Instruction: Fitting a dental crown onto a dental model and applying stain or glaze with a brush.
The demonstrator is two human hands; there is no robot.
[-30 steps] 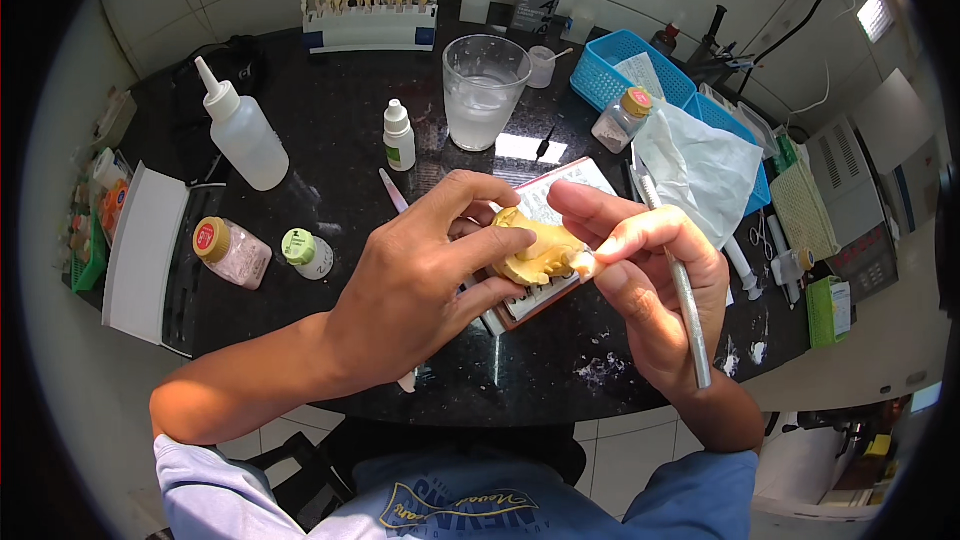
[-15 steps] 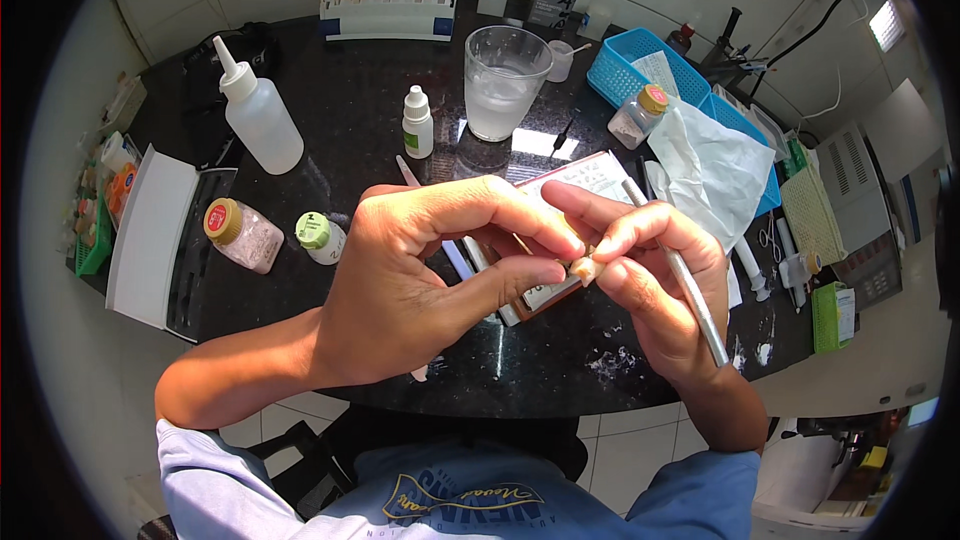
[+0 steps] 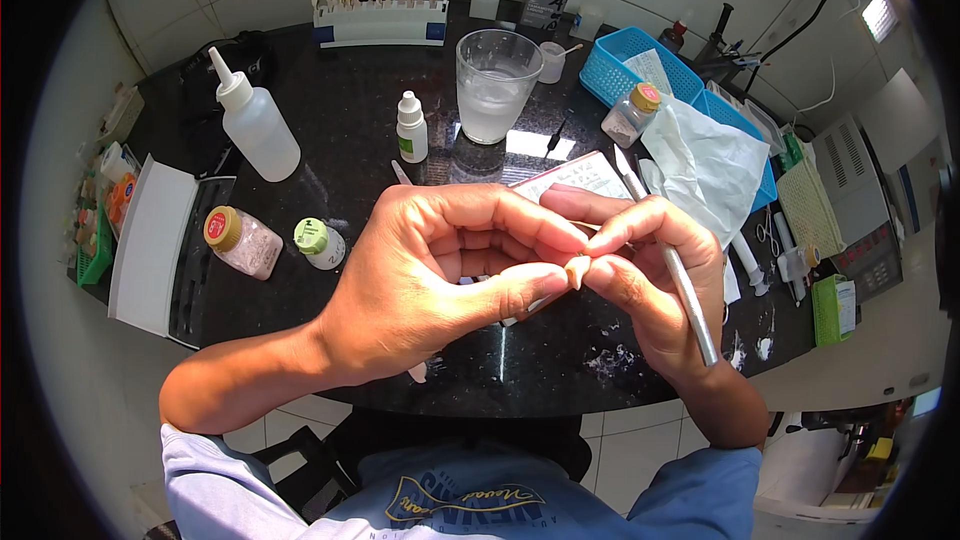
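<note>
Over the front of the black worktop, both my hands meet at a tiny tooth-coloured piece (image 3: 576, 271), which looks like a dental crown. My left hand (image 3: 425, 275) pinches it between thumb and index finger, the other fingers curled behind. From the other side, the thumb and index fingertip of my right hand (image 3: 655, 285) press on it too. A silver pen-shaped metal tool (image 3: 688, 305) with a pointed end lies across my right palm, tucked behind the index finger. Beneath my hands is a pad with white paper (image 3: 580, 176), partly covered.
Left stand a squeeze bottle (image 3: 262, 135), a powder jar (image 3: 245, 242) and a green-capped bottle (image 3: 320, 243). Behind are a dropper bottle (image 3: 411, 128), a glass of cloudy liquid (image 3: 495, 105) and a tooth shade rack (image 3: 380, 24). Blue baskets (image 3: 610, 68) and crumpled paper (image 3: 705, 165) lie right.
The small tooth-coloured piece has turned between my fingertips and now points downward. The metal tool has shifted in my right hand, so its pointed end shows above the fingers.
</note>
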